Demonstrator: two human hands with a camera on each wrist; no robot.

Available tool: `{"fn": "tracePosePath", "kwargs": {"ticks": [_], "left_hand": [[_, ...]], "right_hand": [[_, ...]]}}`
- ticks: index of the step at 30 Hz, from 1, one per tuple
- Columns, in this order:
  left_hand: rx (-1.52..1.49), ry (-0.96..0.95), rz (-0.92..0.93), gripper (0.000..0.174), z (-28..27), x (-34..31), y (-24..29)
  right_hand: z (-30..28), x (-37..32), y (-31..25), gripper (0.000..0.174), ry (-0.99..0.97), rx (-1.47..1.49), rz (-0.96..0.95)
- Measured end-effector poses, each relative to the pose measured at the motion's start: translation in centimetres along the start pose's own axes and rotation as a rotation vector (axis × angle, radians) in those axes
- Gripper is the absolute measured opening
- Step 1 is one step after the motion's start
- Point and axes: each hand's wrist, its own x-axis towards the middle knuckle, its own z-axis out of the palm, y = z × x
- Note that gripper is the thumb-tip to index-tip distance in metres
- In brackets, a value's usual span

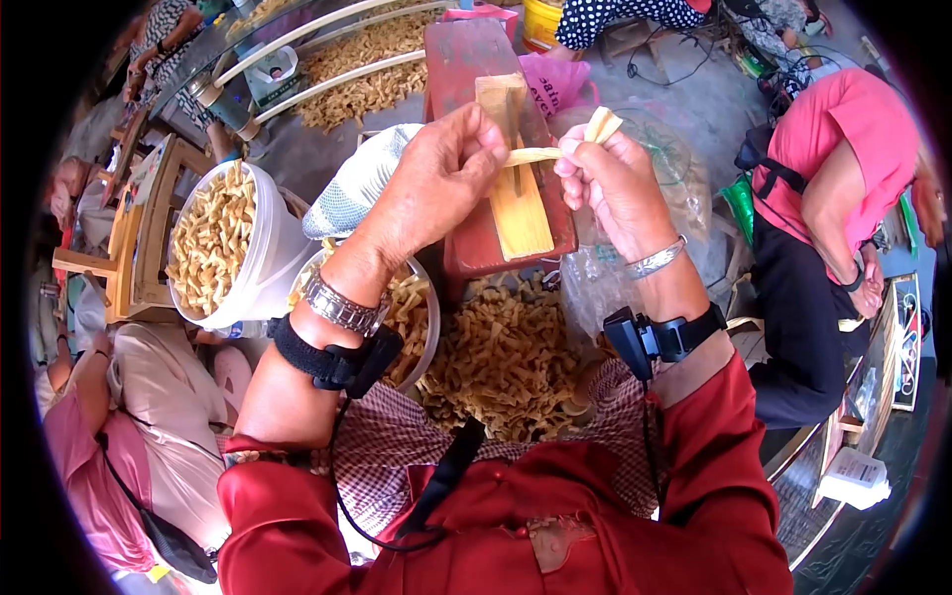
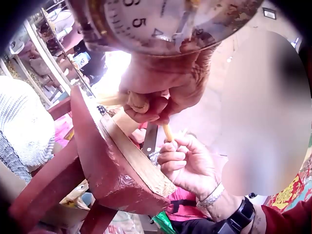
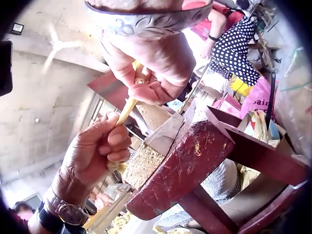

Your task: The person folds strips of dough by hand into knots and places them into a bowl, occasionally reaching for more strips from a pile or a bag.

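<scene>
A pale yellow strip (image 1: 535,156) is stretched between both hands, above a wooden block (image 1: 524,223) with a dark metal blade set along it. The block lies on a red bench (image 1: 464,59). My left hand (image 1: 436,174) pinches the strip's left end between thumb and fingers. In the left wrist view, a folded piece of the same pale material (image 2: 139,102) shows at the left fingers. My right hand (image 1: 620,188) pinches the other end, and a flared tip (image 1: 602,125) sticks up past its fingers. The strip (image 3: 127,109) runs taut between the fingertips in the right wrist view.
A white bucket (image 1: 283,263) full of knotted yellow pieces stands at left, with another tub (image 1: 432,327) beside it. Many more pieces (image 1: 506,357) are heaped below the bench. A white mesh sack (image 1: 365,183) stands left of the bench. Other people (image 1: 843,149) sit on both sides.
</scene>
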Motion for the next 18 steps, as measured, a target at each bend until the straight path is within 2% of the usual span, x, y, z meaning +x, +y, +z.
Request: {"fn": "tracePosePath", "kwargs": {"ticks": [3,6,9,12,15,18], "left_hand": [[0.029,0.015,0.040,0.009,-0.2,0.5,-0.9],[0.016,0.010,-0.007,0.009,-0.4,0.6,-1.1],[0.009,0.014,0.094,0.008,-0.3,0.9,-2.1],[0.074,0.001,0.034,0.009,-0.1,1.0,-3.1],[0.253,0.078,0.054,0.009,-0.6,0.9,-4.7],[-0.032,0.003,-0.111,0.007,-1.2,0.2,-3.2]], "right_hand": [[0.2,0.5,0.3,0.008,0.020,0.007,-0.010],[0.3,0.9,0.7,0.008,0.026,-0.014,-0.008],[0.4,1.1,1.0,0.007,0.024,-0.020,0.016],[0.4,1.0,1.7,0.007,0.006,-0.065,0.044],[0.1,0.7,1.6,0.009,0.045,-0.100,0.074],[-0.1,-0.5,0.5,0.011,-0.038,-0.082,0.126]]}}
